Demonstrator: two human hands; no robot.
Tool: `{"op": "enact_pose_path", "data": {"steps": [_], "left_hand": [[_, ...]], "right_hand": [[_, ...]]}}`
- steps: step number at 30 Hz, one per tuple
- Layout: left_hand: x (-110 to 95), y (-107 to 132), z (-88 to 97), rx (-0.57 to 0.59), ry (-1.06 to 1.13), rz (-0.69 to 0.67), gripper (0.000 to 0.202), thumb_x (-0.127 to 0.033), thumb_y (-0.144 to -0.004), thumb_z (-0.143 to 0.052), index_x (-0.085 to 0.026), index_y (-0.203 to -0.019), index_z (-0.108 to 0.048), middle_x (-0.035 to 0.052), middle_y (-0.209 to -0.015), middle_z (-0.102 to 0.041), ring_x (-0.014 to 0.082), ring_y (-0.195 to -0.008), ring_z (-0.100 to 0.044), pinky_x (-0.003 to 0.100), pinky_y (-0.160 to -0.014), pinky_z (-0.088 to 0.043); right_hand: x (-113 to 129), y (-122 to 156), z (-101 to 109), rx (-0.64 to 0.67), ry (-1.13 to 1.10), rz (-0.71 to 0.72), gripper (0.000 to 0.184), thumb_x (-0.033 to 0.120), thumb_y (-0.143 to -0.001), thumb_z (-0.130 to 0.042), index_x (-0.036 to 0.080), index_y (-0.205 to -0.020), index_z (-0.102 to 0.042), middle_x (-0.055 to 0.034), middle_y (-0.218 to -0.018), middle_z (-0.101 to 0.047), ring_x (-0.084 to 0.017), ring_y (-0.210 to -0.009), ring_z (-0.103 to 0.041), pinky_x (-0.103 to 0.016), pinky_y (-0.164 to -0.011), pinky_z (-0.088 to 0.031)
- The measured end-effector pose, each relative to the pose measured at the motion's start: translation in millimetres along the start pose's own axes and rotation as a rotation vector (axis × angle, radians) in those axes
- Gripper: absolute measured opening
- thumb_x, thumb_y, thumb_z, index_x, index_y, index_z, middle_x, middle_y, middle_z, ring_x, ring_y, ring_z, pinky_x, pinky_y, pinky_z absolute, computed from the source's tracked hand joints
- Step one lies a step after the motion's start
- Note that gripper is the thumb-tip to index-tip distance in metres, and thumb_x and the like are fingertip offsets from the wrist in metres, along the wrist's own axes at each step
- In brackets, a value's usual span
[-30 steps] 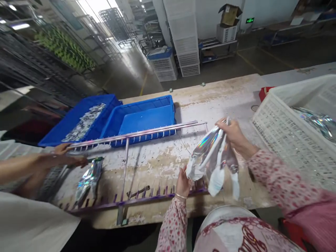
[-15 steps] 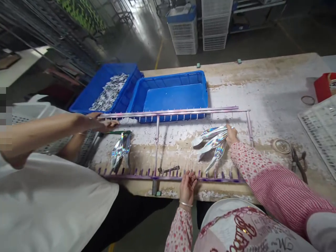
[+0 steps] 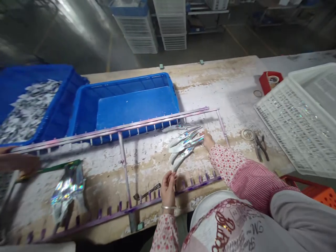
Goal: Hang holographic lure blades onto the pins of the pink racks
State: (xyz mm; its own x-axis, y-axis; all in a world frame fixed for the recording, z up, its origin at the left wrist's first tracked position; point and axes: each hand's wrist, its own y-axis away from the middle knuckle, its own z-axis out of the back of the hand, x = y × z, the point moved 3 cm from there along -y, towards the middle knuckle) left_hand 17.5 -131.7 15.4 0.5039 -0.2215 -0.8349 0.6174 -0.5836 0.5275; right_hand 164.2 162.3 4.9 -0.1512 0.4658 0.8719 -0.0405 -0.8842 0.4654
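My right hand is closed on a bunch of shiny holographic pouches, which fan out to the left and lie flat on the worn table inside a purple metal rack. My left hand rests on the rack's near toothed bar, fingers together and touching it, just below the lower ends of the pouches.
Two blue bins stand behind the rack: the bare one and one with silvery pieces. A white crate is at right, pliers and tape beside it. Another person's hand and pouches are at left.
My right hand lowered the pouches from the air onto the table inside the rack. My left hand went down to the near bar. The camera view swung left and down.
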Motion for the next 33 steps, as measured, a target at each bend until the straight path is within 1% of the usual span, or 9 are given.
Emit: {"op": "enact_pose_path", "data": {"steps": [3,6,9,14,18,21,26,29,33], "left_hand": [[-31,-9,-29.5,0.075,-0.325,-0.326,0.053,-0.048,-0.067,-0.077,-0.019,-0.109,-0.063,0.0114,-0.112,-0.064,0.0253,-0.108,-0.058,0.041,-0.100,-0.042],[-61,-8,-72.7,0.208,-0.640,-0.719,0.054,-0.039,-0.067,-0.079,-0.020,-0.114,-0.064,0.0157,-0.130,-0.056,0.0326,-0.129,-0.042,0.049,-0.114,-0.023],[-68,-7,-113.4,0.364,-0.836,-0.865,0.060,-0.032,-0.063,-0.082,-0.021,-0.120,-0.065,0.0160,-0.138,-0.052,0.0374,-0.135,-0.034,0.052,-0.118,-0.007],[-45,-15,-140.8,0.420,-0.836,-0.468,0.048,-0.034,-0.056,-0.085,-0.020,-0.100,-0.072,0.0099,-0.090,-0.069,0.0295,-0.086,-0.059,0.046,-0.098,-0.040],[-29,-2,-142.4,0.414,-0.200,-0.042,0.043,-0.045,-0.065,-0.080,-0.019,-0.098,-0.069,0.0019,-0.081,-0.065,0.0159,-0.073,-0.057,0.030,-0.076,-0.049],[-19,12,-150.4,0.439,0.197,0.126,0.046,-0.045,-0.067,-0.081,-0.021,-0.104,-0.068,0.0001,-0.094,-0.066,0.0123,-0.085,-0.060,0.028,-0.087,-0.050],[0,22,-164.6,0.290,0.216,-0.045,0.043,-0.045,-0.069,-0.080,-0.022,-0.102,-0.067,0.0051,-0.113,-0.069,0.0197,-0.116,-0.059,0.034,-0.103,-0.044],[16,25,-170.3,0.186,0.198,-0.095,0.040,-0.041,-0.070,-0.081,-0.024,-0.102,-0.064,0.0048,-0.121,-0.067,0.0214,-0.118,-0.059,0.036,-0.098,-0.048],[44,28,-177.1,0.112,0.197,0.012,0.047,-0.033,-0.062,-0.086,-0.024,-0.099,-0.059,0.0063,-0.120,-0.067,0.0235,-0.107,-0.065,0.040,-0.088,-0.054]], "right_hand": [[11,18,18,0.015,-0.278,-0.208,0.049,0.063,-0.091,-0.036,0.018,-0.085,-0.055,-0.0108,-0.083,-0.068,-0.017,-0.076,-0.066,-0.028,-0.064,-0.052],[23,47,36,0.071,-0.403,-0.224,0.050,0.065,-0.089,-0.042,0.017,-0.085,-0.057,-0.0089,-0.082,-0.068,-0.016,-0.077,-0.066,-0.027,-0.065,-0.052],[23,83,50,0.202,-0.410,-0.252,0.055,0.069,-0.085,-0.045,0.016,-0.079,-0.058,-0.0095,-0.078,-0.068,-0.017,-0.074,-0.065,-0.029,-0.064,-0.054],[19,115,103,0.411,-0.373,-0.081,0.052,0.067,-0.083,-0.052,0.016,-0.091,-0.064,-0.0087,-0.092,-0.069,-0.016,-0.082,-0.064,-0.027,-0.067,-0.053],[-5,101,184,0.169,-0.096,0.102,0.041,0.057,-0.083,-0.055,0.017,-0.088,-0.064,-0.0058,-0.086,-0.068,-0.011,-0.068,-0.059,-0.020,-0.055,-0.045],[-42,96,214,0.255,0.291,0.054,0.025,0.040,-0.083,-0.059,0.016,-0.078,-0.063,-0.0026,-0.070,-0.064,-0.011,-0.054,-0.053,-0.022,-0.052,-0.039],[-92,109,195,0.412,0.797,0.239,0.017,0.028,-0.079,-0.066,0.015,-0.090,-0.066,-0.0057,-0.072,-0.065,-0.018,-0.070,-0.058,-0.026,-0.065,-0.039],[-108,111,180,0.421,0.867,0.334,0.020,0.030,-0.083,-0.062,0.017,-0.097,-0.064,-0.0067,-0.079,-0.066,-0.019,-0.074,-0.058,-0.027,-0.067,-0.037],[-123,105,175,0.433,0.825,0.405,0.014,0.024,-0.089,-0.053,0.020,-0.098,-0.064,-0.0050,-0.082,-0.066,-0.017,-0.078,-0.058,-0.026,-0.072,-0.037]]}}
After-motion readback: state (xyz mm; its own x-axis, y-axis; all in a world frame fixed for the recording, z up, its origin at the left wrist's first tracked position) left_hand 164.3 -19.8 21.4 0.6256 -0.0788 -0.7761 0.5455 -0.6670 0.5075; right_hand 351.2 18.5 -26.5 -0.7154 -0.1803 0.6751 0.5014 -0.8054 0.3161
